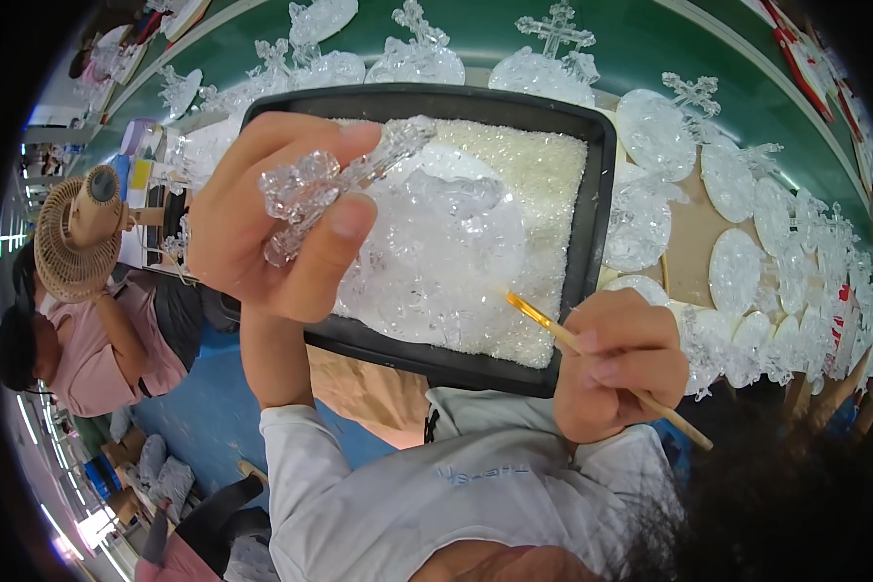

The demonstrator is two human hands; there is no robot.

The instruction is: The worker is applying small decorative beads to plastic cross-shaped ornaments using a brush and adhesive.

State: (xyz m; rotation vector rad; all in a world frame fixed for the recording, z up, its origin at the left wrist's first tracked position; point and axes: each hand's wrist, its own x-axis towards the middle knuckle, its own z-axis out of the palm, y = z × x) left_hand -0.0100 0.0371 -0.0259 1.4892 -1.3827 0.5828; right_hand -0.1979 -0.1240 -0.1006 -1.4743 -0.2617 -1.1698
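Note:
My left hand [281, 209] is closed around a clear, cross-shaped ornament [306, 189], gripped between thumb and fingers. Beyond it lies a white, frosted round base [436, 257]; whether the two are joined is hard to see. Both are over a black tray [603, 204] filled with white glitter flakes [551, 179]. A thin paintbrush [535, 313] with a pale wooden handle and gold ferrule is pinched in my right hand [621, 364]. Its tip is at the lower right edge of the base; whether it touches cannot be made out.
Several similar clear crosses on round bases [655, 131] stand around the tray's far and right sides, on a cardboard surface [694, 218] and by a green belt [475, 29]. At left are a tan fan [82, 233] and a person in pink [116, 339]. Brown paper [369, 388] lies below the tray.

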